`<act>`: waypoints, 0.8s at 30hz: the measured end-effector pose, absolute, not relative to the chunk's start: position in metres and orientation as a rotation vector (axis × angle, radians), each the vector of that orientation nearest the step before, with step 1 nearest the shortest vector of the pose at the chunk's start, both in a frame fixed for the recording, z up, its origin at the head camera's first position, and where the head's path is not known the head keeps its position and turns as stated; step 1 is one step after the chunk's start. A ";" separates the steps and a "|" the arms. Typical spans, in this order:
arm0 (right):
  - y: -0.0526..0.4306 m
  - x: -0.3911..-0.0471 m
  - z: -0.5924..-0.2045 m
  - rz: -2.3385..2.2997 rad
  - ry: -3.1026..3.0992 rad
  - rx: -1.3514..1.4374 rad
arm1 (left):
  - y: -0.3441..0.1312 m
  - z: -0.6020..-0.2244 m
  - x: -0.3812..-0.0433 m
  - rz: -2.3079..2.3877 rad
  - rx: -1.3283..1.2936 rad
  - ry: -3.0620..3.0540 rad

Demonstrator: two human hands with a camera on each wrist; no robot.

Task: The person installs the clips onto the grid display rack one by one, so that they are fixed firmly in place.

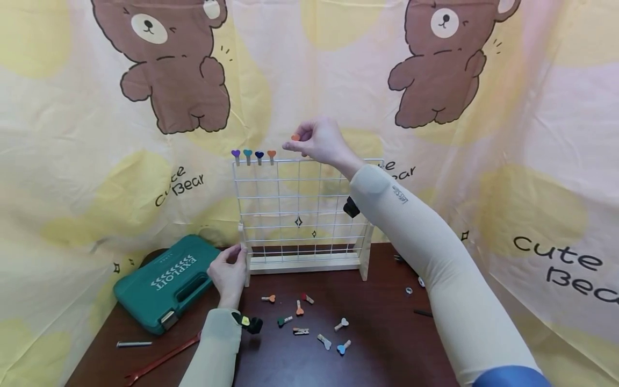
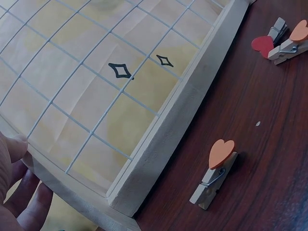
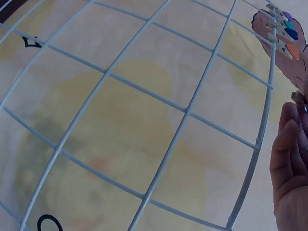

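Observation:
My right hand (image 1: 319, 141) pinches a clothespin with an orange heart (image 1: 295, 137) just above the top wire of a white grid rack (image 1: 298, 196). Left of it, clothespins with purple (image 1: 236, 153), teal (image 1: 247, 153), dark blue (image 1: 259, 155) and orange (image 1: 272, 154) hearts stand clipped in a row on that wire. Low on the left, my left hand (image 1: 229, 273) grips the rack's wooden side post, thumb in front and fingers behind in the left wrist view. Only part of the pinched clothespin (image 3: 299, 99) shows in the right wrist view.
Several loose heart clothespins lie before the rack, among them an orange one (image 2: 221, 154) and a red one (image 2: 263, 46). A green case (image 1: 166, 282), a red wrench (image 1: 162, 361) and a bolt (image 1: 134, 344) are on the left. A nut (image 1: 409, 291) lies on the right.

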State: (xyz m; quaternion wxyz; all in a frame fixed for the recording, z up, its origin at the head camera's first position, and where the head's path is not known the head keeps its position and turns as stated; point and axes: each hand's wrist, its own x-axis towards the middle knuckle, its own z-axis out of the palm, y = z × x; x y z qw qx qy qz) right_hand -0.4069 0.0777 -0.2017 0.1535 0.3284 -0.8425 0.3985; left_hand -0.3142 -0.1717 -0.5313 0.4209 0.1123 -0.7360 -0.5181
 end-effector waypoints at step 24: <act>0.064 -0.413 -0.210 0.983 -2.554 1.084 | -0.173 -0.533 -0.314 -1.298 0.270 -1.857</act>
